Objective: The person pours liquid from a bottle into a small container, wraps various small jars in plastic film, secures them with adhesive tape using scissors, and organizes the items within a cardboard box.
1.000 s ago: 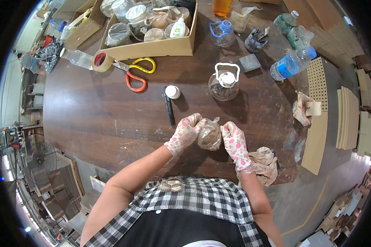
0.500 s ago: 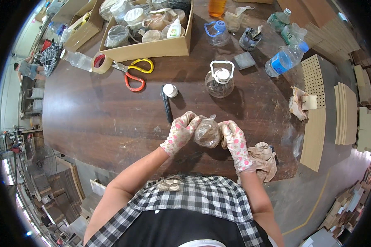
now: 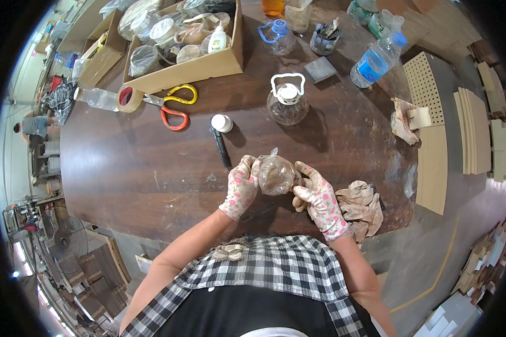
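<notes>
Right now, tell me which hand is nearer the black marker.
Left. The left hand is close beside the lower end of the black marker; the right hand is farther off to the right, beyond the clear plastic bundle.

Blue label [image 3: 369, 68] on clear bottle [image 3: 385, 54], green print on white squeeze bottle [image 3: 217, 40]; wording too small to read.

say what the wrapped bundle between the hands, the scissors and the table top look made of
Wrapped bundle: clear, shiny plastic film, judging by glints and crinkles; contents unclear.
Scissors: grey, probably metal blades; smooth red and yellow handles, likely plastic, from their even bright colour.
Table top: brown, semi-gloss wood or wood-look laminate, from its streaky grain and sheen.
</notes>
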Demonstrator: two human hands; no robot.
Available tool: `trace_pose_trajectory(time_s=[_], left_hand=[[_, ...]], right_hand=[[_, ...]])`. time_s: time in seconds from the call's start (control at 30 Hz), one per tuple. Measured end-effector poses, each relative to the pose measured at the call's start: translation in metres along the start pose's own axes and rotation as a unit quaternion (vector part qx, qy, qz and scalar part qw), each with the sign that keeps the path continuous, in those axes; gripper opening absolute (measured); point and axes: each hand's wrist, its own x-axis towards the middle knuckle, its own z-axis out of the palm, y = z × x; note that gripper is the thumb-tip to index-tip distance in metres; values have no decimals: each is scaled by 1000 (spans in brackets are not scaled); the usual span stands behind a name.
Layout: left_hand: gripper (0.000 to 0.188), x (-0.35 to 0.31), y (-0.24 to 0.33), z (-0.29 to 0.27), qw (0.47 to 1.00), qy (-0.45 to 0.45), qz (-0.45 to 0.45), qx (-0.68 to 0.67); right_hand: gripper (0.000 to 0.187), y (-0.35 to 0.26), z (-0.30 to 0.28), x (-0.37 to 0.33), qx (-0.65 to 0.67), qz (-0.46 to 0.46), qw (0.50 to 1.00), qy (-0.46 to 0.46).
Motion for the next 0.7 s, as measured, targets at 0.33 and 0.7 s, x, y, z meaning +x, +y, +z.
trace_pose_trajectory(time_s=[0.33,0.7], left_hand=[[15,-9,-12,5,998,-8,-45,-48],[29,5,0,-25,996,-6,86,-21]], right_hand=[[53,17,-1,6,56,-64,996,20],[52,22,-7,20,-20,-102,994,40]])
